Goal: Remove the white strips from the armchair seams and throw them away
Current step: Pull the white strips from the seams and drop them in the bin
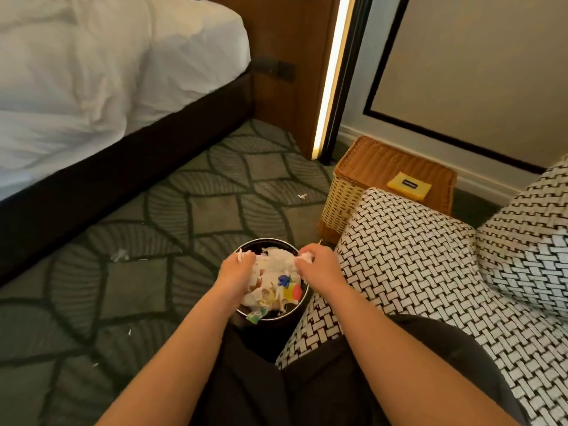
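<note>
The left hand [238, 269] and right hand [318, 265] hang over the bin [276, 241], just beside the armchair [415, 272]. Each grip is clenched on a wad of white strips [307, 258]. The bin looks heaped to its rim, so dropped strips could slide off onto the carpet [199, 210], where scraps [120, 255] lie. Light strips might also cling to fingers.

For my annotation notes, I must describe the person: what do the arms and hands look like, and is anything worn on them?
The left forearm and right forearm are bare; no sleeves show. The left hand and the right hand have no gloves, watch or bracelet; rings cannot be told. Black clothing covers the lap.
</note>
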Motion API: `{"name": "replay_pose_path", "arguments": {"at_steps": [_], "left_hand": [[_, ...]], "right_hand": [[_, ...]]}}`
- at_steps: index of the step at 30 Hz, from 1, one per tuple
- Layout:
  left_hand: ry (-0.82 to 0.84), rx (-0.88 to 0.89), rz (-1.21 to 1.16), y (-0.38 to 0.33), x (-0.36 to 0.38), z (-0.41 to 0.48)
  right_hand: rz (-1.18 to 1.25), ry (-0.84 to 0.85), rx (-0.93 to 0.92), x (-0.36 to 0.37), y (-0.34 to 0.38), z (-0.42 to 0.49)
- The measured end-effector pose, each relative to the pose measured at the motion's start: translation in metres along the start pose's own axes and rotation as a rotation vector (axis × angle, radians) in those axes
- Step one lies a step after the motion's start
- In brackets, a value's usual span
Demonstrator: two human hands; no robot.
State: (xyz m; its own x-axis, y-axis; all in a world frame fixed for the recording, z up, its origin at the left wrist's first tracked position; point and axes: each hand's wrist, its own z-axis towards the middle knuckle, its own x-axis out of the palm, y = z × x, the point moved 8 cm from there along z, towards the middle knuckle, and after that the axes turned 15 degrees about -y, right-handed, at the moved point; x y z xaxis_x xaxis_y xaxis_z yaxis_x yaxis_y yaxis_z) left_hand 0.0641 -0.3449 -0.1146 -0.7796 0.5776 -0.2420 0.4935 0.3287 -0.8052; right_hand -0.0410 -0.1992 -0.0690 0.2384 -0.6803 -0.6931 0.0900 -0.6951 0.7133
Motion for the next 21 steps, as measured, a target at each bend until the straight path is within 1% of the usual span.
{"name": "replay_pose_path", "arguments": {"at_steps": [3, 6, 8, 10, 13, 15, 18, 21], "left_hand": [[0.096, 0.084, 0.313, 0.015, 0.016, 0.032], [0.158, 0.175, 0.529, 0.014, 0.029, 0.047], [0.245, 0.222, 0.65, 0.016, 0.04, 0.057], [0.312, 0.24, 0.755, 0.022, 0.046, 0.066], [0.353, 0.22, 0.859, 0.031, 0.052, 0.083], [0.38, 0.213, 0.922, 0.033, 0.057, 0.087], [0.483, 0.204, 1.063, 0.043, 0.072, 0.089], [0.522, 0.211, 1.2, 0.049, 0.076, 0.09]], "right_hand": [[-0.111, 0.065, 0.038, 0.031, -0.015, 0.016], [-0.186, 0.129, 0.048, 0.065, -0.03, 0.026], [-0.239, 0.171, 0.056, 0.085, -0.038, 0.033], [-0.315, 0.209, 0.031, 0.102, -0.045, 0.041], [-0.396, 0.237, 0.007, 0.122, -0.052, 0.055], [-0.453, 0.231, -0.007, 0.129, -0.055, 0.059], [-0.578, 0.175, -0.041, 0.133, -0.061, 0.064], [-0.617, 0.2, -0.059, 0.14, -0.068, 0.066]]}}
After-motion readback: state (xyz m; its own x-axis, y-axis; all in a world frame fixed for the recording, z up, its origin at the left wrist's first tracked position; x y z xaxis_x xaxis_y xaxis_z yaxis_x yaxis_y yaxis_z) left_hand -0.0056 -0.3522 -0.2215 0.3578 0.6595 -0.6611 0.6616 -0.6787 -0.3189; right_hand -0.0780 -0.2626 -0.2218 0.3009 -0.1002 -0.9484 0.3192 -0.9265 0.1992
